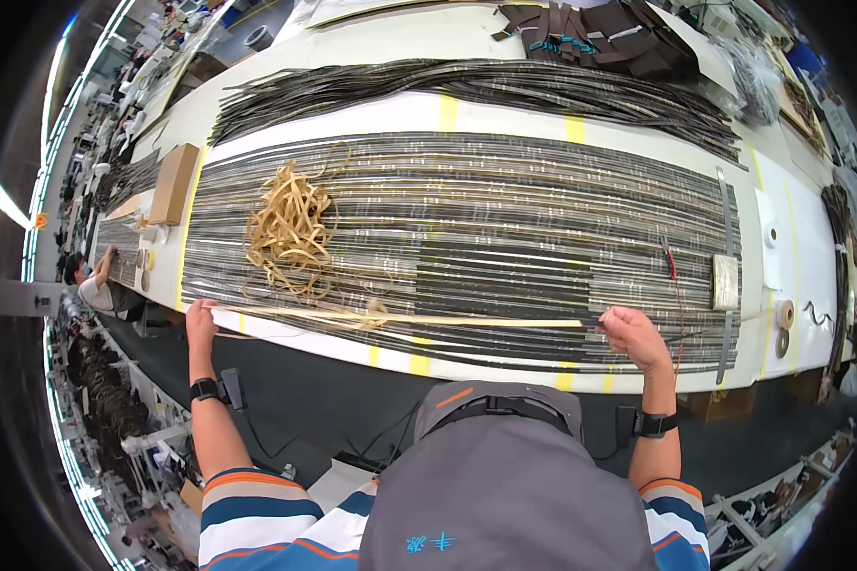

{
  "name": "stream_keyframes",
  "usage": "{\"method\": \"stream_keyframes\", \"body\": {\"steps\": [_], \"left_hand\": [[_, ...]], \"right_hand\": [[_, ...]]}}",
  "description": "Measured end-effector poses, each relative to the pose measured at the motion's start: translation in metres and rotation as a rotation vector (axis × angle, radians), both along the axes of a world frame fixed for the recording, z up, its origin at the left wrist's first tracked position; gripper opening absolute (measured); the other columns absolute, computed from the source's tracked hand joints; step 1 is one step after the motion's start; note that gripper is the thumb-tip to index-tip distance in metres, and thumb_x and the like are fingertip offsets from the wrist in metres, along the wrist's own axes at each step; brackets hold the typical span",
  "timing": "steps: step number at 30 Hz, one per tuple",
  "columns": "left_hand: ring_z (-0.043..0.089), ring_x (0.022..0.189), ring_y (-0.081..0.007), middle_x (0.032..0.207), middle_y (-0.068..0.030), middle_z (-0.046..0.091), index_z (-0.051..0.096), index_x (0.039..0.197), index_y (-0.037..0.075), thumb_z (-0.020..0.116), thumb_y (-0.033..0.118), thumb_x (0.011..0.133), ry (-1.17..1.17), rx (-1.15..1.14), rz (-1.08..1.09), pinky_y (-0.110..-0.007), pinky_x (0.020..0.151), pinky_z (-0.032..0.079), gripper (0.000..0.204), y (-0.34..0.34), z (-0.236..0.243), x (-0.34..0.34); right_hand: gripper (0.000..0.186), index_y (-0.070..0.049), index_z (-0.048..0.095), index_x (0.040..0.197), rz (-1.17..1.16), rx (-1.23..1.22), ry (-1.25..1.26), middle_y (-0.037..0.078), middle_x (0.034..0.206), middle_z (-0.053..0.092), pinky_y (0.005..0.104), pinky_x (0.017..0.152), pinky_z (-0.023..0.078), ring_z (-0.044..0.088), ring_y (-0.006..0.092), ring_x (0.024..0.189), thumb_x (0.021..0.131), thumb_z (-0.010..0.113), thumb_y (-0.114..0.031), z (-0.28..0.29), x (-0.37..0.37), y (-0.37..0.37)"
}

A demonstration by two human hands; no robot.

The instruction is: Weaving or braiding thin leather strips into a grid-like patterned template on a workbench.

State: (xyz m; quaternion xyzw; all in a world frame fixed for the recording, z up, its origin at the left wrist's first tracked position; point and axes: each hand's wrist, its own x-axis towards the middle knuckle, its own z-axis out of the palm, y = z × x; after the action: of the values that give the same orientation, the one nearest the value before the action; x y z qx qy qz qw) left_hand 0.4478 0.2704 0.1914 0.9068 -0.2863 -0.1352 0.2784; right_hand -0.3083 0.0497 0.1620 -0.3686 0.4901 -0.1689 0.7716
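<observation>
A long tan strip of tape (486,322) stretches along the near side of the table, over rows of dark narrow strips (505,276). At its left end, my left hand (201,324) is closed on the strip. Just past its right end is my right hand (636,337), fingers pinched together; a small dark bit shows at the fingertips, too small to name. A tangled heap of tan tape (290,228) lies on the dark strips, nearer my left hand. Part of the stretched strip has a small tan loop (376,314) over it.
Across the right ends of the rows lies a metal bar (724,343) with a pale block (726,282) on it. Near it are a red-handled tool (671,265) and tape rolls (784,314). A dark bundle (476,81) lies at the back. Another person (100,290) works at the far left.
</observation>
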Motion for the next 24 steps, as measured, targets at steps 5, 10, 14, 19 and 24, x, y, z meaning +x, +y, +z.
{"method": "stream_keyframes", "body": {"steps": [5,10,14,19,24], "left_hand": [[0.058,0.068,-0.0259,0.068,-0.0121,0.057,0.062,0.086,0.000,0.045,0.021,0.089,-0.177,0.100,-0.271,-0.036,0.063,0.046,0.027,0.005,-0.033,0.073],[0.059,0.081,-0.0361,0.082,-0.0208,0.062,0.063,0.083,-0.001,0.045,0.019,0.088,-0.203,0.222,-0.296,-0.041,0.073,0.044,0.027,-0.016,-0.075,0.116],[0.060,0.090,-0.0352,0.088,-0.0203,0.064,0.064,0.086,0.001,0.056,0.021,0.081,-0.202,0.378,-0.274,-0.043,0.079,0.045,0.022,-0.061,-0.082,0.109],[0.058,0.099,-0.0372,0.104,-0.0240,0.061,0.061,0.105,-0.004,0.068,0.014,0.071,-0.413,0.433,-0.674,-0.043,0.087,0.045,0.039,-0.111,-0.042,0.036],[0.057,0.100,-0.0371,0.109,-0.0226,0.059,0.057,0.113,-0.002,0.060,0.015,0.082,0.114,0.142,-0.871,-0.042,0.087,0.045,0.036,-0.156,-0.081,-0.138]], "right_hand": [[0.020,-0.005,0.056,0.076,-0.036,-0.035,0.004,-0.008,0.058,0.040,0.0186,0.044,0.025,0.031,0.0017,0.048,0.091,0.058,-0.018,-0.002,0.035,0.015],[0.020,-0.005,0.059,0.071,0.182,-0.172,0.322,-0.008,0.058,0.044,0.0207,0.047,0.028,0.036,0.0023,0.053,0.085,0.063,-0.018,0.009,0.096,0.031],[0.021,-0.005,0.060,0.072,0.259,-0.230,0.404,-0.007,0.059,0.044,0.0223,0.049,0.030,0.036,0.0032,0.056,0.085,0.063,-0.021,0.008,0.136,0.038],[0.024,-0.002,0.058,0.073,0.299,-0.276,0.448,-0.003,0.059,0.048,0.0252,0.051,0.036,0.043,0.0065,0.056,0.085,0.063,-0.022,0.009,0.172,0.040],[0.027,0.002,0.056,0.074,0.163,-0.373,0.633,0.009,0.071,0.056,0.0315,0.055,0.044,0.057,0.0147,0.055,0.084,0.062,-0.022,-0.044,0.175,0.036]]}}
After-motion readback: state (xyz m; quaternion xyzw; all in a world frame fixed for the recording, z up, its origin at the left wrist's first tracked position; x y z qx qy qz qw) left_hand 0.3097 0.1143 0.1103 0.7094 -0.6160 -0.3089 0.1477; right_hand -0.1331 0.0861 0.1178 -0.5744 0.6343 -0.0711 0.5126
